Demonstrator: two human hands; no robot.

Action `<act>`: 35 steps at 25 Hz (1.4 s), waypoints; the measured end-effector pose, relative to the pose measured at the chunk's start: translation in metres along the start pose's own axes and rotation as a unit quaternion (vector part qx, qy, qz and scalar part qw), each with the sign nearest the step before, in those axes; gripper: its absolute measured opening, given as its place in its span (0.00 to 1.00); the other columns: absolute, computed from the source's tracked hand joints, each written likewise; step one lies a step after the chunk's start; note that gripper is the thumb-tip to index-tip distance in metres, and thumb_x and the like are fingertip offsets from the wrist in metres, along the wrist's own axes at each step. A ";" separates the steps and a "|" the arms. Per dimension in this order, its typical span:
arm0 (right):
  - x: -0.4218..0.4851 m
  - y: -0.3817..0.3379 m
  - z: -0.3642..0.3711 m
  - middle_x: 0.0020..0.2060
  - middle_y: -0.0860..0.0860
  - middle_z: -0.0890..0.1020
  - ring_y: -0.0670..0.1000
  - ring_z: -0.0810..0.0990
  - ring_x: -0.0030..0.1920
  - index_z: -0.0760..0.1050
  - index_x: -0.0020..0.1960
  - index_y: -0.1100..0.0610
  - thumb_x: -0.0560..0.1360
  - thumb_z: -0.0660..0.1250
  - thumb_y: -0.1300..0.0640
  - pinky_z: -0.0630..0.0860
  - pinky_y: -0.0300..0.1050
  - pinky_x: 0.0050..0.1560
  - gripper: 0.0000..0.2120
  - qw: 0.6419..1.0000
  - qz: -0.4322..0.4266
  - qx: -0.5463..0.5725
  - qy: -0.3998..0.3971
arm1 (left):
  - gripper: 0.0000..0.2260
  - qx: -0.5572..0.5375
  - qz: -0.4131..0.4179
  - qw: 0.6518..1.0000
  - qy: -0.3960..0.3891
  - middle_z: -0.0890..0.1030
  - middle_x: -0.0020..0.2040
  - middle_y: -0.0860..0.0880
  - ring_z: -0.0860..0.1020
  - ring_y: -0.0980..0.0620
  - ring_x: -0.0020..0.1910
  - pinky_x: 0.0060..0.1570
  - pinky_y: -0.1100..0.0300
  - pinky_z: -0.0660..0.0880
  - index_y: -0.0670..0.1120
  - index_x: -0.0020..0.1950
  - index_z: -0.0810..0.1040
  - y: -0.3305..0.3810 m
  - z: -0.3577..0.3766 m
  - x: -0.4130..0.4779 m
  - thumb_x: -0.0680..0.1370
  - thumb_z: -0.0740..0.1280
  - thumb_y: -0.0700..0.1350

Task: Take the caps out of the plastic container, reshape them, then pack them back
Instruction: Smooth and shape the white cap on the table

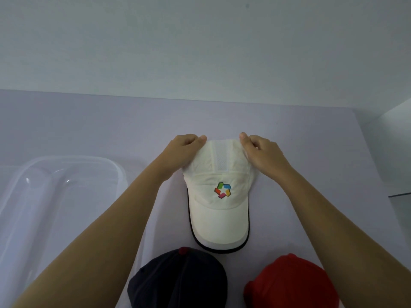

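— Three caps out. Where's the white cap (219, 192)?
— Flat on the counter (89, 125), brim toward me. My left hand (185, 147) and right hand (261, 150) pinch the crown's back corners, fingers (189, 138) curled on thin creased fabric, probably to square it. Navy cap (178, 281) and red cap (289, 283) sit nearer; the glossy plastic container (55, 196) is at left.

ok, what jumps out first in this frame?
The white cap with a multicoloured logo lies centre frame, its far edge pinched by the left hand and right hand. A navy cap and a red cap sit nearest the camera; the clear plastic container is at left.
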State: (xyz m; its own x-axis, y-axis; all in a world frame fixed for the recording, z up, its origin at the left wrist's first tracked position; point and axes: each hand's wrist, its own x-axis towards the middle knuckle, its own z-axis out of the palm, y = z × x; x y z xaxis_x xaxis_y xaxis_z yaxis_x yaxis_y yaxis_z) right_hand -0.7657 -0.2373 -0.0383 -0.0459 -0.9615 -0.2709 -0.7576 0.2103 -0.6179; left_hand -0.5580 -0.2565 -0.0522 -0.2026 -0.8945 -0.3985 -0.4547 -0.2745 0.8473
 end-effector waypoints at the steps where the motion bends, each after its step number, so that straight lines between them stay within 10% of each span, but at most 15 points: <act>1: -0.002 0.000 0.002 0.27 0.48 0.67 0.47 0.66 0.30 0.61 0.31 0.55 0.80 0.52 0.43 0.63 0.43 0.34 0.23 1.000 0.001 0.012 0.006 | 0.19 -0.005 0.005 1.000 0.011 0.69 0.38 0.45 0.68 0.47 0.38 0.42 0.54 0.67 0.44 0.39 0.68 -0.001 0.003 -0.001 0.79 0.57 0.58; 6: -0.001 -0.007 0.011 0.49 0.66 0.79 0.63 0.78 0.52 0.73 0.52 0.72 0.80 0.52 0.44 0.74 0.56 0.55 0.29 0.987 0.110 0.113 -0.013 | 0.19 -0.012 0.000 0.991 0.133 0.70 0.36 0.46 0.69 0.50 0.37 0.41 0.55 0.68 0.43 0.40 0.69 0.008 0.022 0.001 0.82 0.52 0.55; 10: 0.000 -0.002 0.012 0.30 0.56 0.69 0.54 0.70 0.35 0.63 0.31 0.59 0.79 0.55 0.47 0.65 0.45 0.36 0.22 0.989 0.115 0.094 -0.026 | 0.21 -0.042 -0.033 0.986 0.158 0.74 0.35 0.47 0.70 0.52 0.34 0.36 0.60 0.67 0.39 0.38 0.75 0.004 0.017 -0.002 0.80 0.56 0.53; 18: -0.004 -0.003 0.013 0.30 0.50 0.69 0.50 0.68 0.34 0.64 0.33 0.57 0.80 0.54 0.45 0.61 0.44 0.34 0.21 0.992 0.103 0.061 0.026 | 0.13 0.062 -0.023 0.987 0.144 0.68 0.32 0.50 0.66 0.54 0.31 0.35 0.60 0.64 0.43 0.39 0.67 0.003 0.020 -0.007 0.80 0.56 0.48; 24: -0.049 0.002 0.009 0.70 0.51 0.68 0.49 0.65 0.70 0.63 0.71 0.58 0.83 0.46 0.52 0.58 0.34 0.62 0.21 0.961 0.073 0.228 0.141 | 0.13 -0.158 -0.063 0.931 0.322 0.77 0.58 0.53 0.74 0.52 0.60 0.56 0.60 0.66 0.50 0.59 0.73 0.004 0.008 -0.053 0.82 0.52 0.47; 28: -0.052 0.002 0.037 0.73 0.45 0.60 0.45 0.58 0.73 0.54 0.76 0.53 0.79 0.38 0.39 0.52 0.42 0.72 0.31 0.938 0.127 0.322 0.005 | 0.13 -0.190 -0.124 0.962 0.153 0.71 0.50 0.64 0.67 0.54 0.59 0.57 0.58 0.61 0.62 0.49 0.69 0.007 0.037 -0.077 0.83 0.46 0.55; 31: -0.038 0.005 0.043 0.78 0.48 0.49 0.47 0.48 0.77 0.46 0.78 0.52 0.75 0.36 0.32 0.46 0.52 0.77 0.38 0.941 0.147 0.304 -0.012 | 0.24 -0.176 -0.123 0.967 0.136 0.65 0.74 0.52 0.61 0.50 0.73 0.72 0.51 0.57 0.54 0.73 0.62 0.000 0.037 -0.065 0.81 0.44 0.60; 35: -0.035 -0.002 0.048 0.78 0.47 0.47 0.46 0.45 0.77 0.45 0.78 0.49 0.61 0.39 0.20 0.44 0.55 0.76 0.53 0.925 0.176 0.334 -0.039 | 0.26 -0.165 -0.125 0.974 0.095 0.57 0.77 0.50 0.56 0.48 0.76 0.72 0.50 0.53 0.53 0.77 0.49 0.002 0.044 -0.062 0.81 0.44 0.60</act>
State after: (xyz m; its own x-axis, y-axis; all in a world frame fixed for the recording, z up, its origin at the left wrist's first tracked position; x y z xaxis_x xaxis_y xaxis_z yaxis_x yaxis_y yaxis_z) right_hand -0.7316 -0.1952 -0.0630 -0.1466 -0.8027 -0.5781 -0.1318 0.5950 -0.7928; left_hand -0.5844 -0.1863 -0.0413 0.0570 -0.8255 -0.5616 -0.1590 -0.5628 0.8112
